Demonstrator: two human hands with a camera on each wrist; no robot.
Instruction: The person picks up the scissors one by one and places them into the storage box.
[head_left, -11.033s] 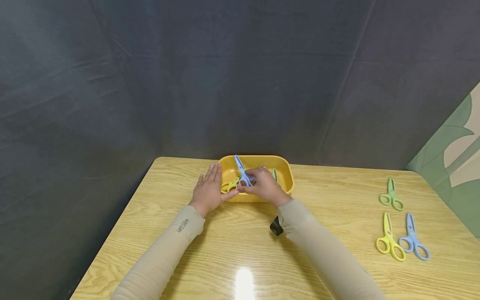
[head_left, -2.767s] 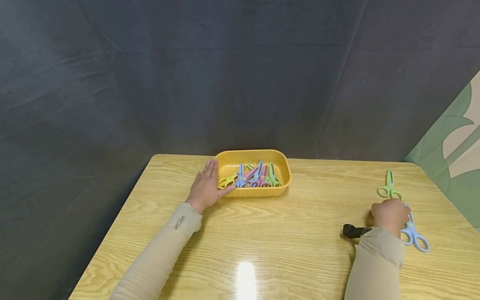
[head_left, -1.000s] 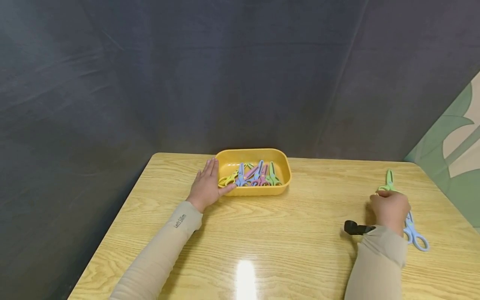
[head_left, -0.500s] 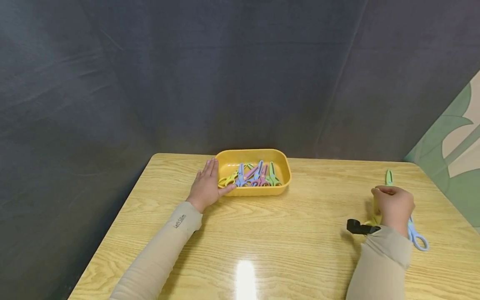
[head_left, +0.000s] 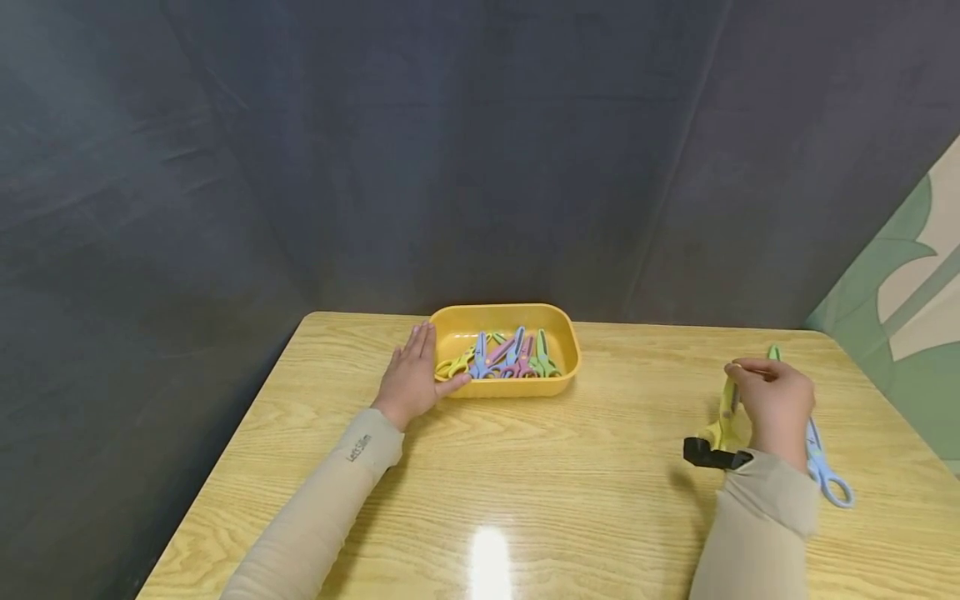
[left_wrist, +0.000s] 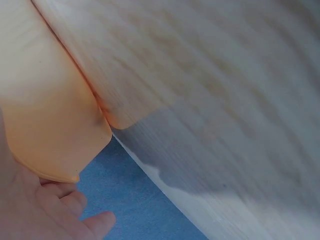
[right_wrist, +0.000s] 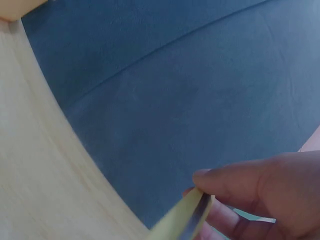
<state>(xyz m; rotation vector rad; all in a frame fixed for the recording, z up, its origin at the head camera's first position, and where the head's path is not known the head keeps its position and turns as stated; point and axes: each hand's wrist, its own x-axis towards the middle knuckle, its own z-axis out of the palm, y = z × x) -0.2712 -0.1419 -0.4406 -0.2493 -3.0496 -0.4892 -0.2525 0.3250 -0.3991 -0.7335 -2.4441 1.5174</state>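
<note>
My right hand [head_left: 776, 404] pinches yellow scissors [head_left: 727, 408] by the blade end, handles hanging down, over the right side of the table. In the right wrist view, thumb and fingers close on the tip of the yellow blade [right_wrist: 177, 217]. My left hand [head_left: 407, 379] rests with straight fingers against the left end of a yellow bin [head_left: 510, 388], its thumb along the front rim. Inside the bin lie several scissors, among them blue [head_left: 480, 357], pink [head_left: 527, 354], green [head_left: 544, 354] and yellow [head_left: 459, 362] ones.
Blue scissors [head_left: 828, 479] lie on the table just right of my right wrist. Green scissors [head_left: 774, 352] lie behind the right hand, mostly hidden. A dark cloth [head_left: 480, 167] hangs behind the wooden table [head_left: 600, 500]. A black camera mount [head_left: 708, 454] sticks out from the right wrist.
My right hand has lifted the yellow scissors off the table and shifted slightly left and back. Earlier it reached into the bin; the left hand has stayed at the bin's left end.
</note>
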